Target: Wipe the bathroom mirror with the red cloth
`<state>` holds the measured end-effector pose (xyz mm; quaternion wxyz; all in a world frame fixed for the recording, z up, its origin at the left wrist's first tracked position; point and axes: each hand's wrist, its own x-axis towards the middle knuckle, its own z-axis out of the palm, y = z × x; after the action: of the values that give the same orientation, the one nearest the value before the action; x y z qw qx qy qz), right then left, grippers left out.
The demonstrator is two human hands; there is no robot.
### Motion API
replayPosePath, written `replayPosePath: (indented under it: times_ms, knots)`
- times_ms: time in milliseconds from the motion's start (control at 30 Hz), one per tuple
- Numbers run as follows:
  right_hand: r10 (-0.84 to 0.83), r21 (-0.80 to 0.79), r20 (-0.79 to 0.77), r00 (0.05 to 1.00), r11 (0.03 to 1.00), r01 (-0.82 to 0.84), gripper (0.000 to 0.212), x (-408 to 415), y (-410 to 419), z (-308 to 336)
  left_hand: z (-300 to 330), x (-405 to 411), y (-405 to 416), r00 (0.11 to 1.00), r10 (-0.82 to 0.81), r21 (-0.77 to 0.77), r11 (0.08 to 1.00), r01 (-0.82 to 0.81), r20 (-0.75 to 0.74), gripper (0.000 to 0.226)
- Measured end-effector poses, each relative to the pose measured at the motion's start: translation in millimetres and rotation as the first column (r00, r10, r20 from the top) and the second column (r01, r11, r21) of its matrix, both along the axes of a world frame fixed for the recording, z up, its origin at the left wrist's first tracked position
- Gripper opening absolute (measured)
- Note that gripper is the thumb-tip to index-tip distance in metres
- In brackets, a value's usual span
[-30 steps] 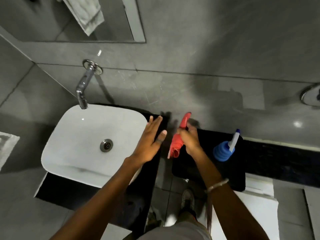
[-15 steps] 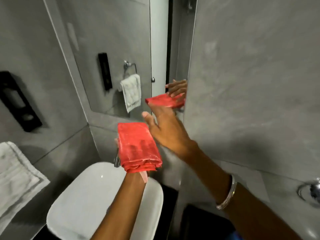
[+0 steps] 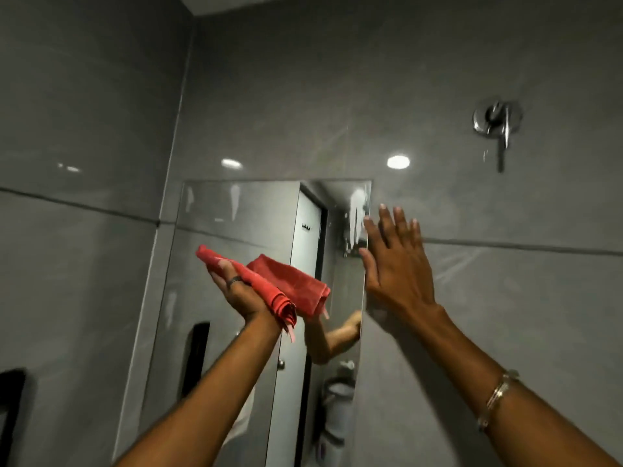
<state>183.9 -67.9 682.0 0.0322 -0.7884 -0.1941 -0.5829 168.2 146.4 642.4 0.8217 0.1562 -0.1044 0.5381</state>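
The frameless bathroom mirror [image 3: 236, 224] hangs on the grey wall ahead, with white foamy streaks [image 3: 357, 214] near its top right corner. My left hand [image 3: 239, 291] is raised in front of the glass and holds the folded red cloth [image 3: 269, 291], whose reflection shows just behind it. My right hand [image 3: 394, 264] is flat, fingers spread, by the mirror's right edge, holding nothing; whether it touches the wall I cannot tell.
A chrome wall valve [image 3: 497, 123] sits high on the right wall. Black fittings [image 3: 11, 409] hang on the left wall. The mirror reflects a door and a person's arm. The sink lies below, out of view.
My view has tilted up from the sink to the mirror. The red cloth passed from my right hand to my left, and both hands rose to the glass.
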Motion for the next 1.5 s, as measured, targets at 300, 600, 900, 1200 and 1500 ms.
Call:
replayPosePath:
  times_ms: [300, 600, 900, 1200, 1500]
  knots:
    - [-0.159, 0.068, 0.126, 0.979, 0.986, 0.151, 0.071, 39, -27, 36, 90, 66, -42, 0.424, 0.896, 0.947, 0.012, -0.320, 0.131, 0.074]
    - [-0.187, 0.091, 0.117, 0.975, 0.980, 0.177, 0.068, 43, -26, 39, 119, 61, -75, 0.333, 0.893, 0.934, -0.209, -0.290, 0.303, 0.072]
    - [-0.211, 0.111, 0.163, 0.964, 0.975, 0.195, 0.066, 50, -27, 36, 115, 71, -90, 0.308, 0.857, 0.889, -0.307, -0.339, 0.413, 0.069]
    - [-0.197, 0.128, 0.150, 0.969, 0.976, 0.178, 0.066, 47, -27, 19, 81, 72, -95, 0.300, 0.868, 0.898, -0.296, -0.326, 0.396, 0.069]
    - [-0.170, 0.071, 0.095, 0.981, 0.984, 0.164, 0.069, 39, -36, -30, -12, 69, -102, 0.390, 0.849, 0.918, -0.238, -0.318, 0.355, 0.068]
